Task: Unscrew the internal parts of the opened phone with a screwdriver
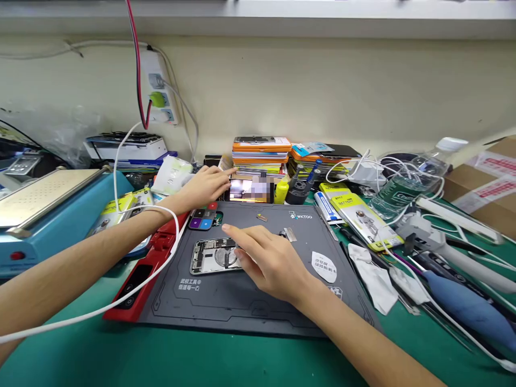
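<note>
An opened phone body [209,256] lies on a dark grey work mat [226,301] in front of me. My right hand [270,260] rests flat over its right end, fingers stretched out and apart. My left hand [205,185] reaches to the back of the mat, its fingers extended and touching a lit phone screen [250,191] that stands against a stack of boxes. A white cable [121,298] hangs over my left forearm. Small loose parts [263,217] lie on the mat beyond my right hand.
A blue heating machine [48,215] stands at left, a red tool tray [141,274] beside the mat. Stacked phone boxes [262,153], battery packs [363,220], a water bottle [411,180], white wipes [374,279], a blue air blower [467,306] and cardboard boxes [484,183] crowd the right.
</note>
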A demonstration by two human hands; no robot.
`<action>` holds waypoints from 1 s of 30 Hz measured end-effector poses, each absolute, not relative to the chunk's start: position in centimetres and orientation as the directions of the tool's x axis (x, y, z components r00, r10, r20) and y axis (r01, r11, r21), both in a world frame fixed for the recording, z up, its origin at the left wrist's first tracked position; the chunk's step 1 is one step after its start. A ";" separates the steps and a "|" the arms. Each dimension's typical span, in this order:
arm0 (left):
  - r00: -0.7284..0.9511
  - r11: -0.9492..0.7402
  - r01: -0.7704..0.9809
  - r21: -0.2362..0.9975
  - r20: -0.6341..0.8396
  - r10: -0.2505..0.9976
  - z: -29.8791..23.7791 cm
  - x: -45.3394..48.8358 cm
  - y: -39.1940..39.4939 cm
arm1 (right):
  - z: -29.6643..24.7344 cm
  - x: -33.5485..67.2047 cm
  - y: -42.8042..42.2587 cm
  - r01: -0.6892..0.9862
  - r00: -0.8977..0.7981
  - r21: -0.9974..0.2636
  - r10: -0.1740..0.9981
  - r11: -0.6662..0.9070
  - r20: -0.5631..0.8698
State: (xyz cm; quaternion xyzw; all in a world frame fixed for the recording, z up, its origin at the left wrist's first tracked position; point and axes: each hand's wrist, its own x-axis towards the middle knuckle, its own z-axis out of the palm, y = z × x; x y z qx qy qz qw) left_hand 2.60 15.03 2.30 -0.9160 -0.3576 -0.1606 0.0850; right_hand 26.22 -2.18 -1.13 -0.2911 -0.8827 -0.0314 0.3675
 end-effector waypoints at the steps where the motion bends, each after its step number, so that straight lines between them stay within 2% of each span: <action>1: 0.664 -0.708 0.706 -0.032 0.379 0.645 2.3 2.5 14.8 | -1.1 26.2 -2.2 0.537 -0.560 -0.162 0.494 0.828 0.665; 4: 0.627 -0.682 0.731 -0.010 0.403 0.666 2.3 2.1 13.8 | -1.2 26.2 -2.2 0.536 -0.558 -0.170 0.498 0.827 0.663; 12: 0.770 -0.803 0.596 -0.009 0.289 0.569 1.5 2.5 12.9 | -1.0 26.1 -2.2 0.545 -0.551 -0.169 0.503 0.821 0.666; 16: 0.747 -0.787 0.616 0.028 0.298 0.594 1.4 3.0 14.3 | -0.8 26.1 -2.1 0.550 -0.549 -0.170 0.508 0.817 0.664; 23: 0.561 -0.669 0.723 0.172 0.419 0.714 1.8 2.9 14.6 | -0.9 26.1 -2.1 0.543 -0.559 -0.157 0.495 0.825 0.666; 30: 0.541 -0.646 0.674 0.359 0.357 0.762 0.9 2.9 9.1 | -0.8 26.0 -2.1 0.558 -0.545 -0.160 0.505 0.814 0.670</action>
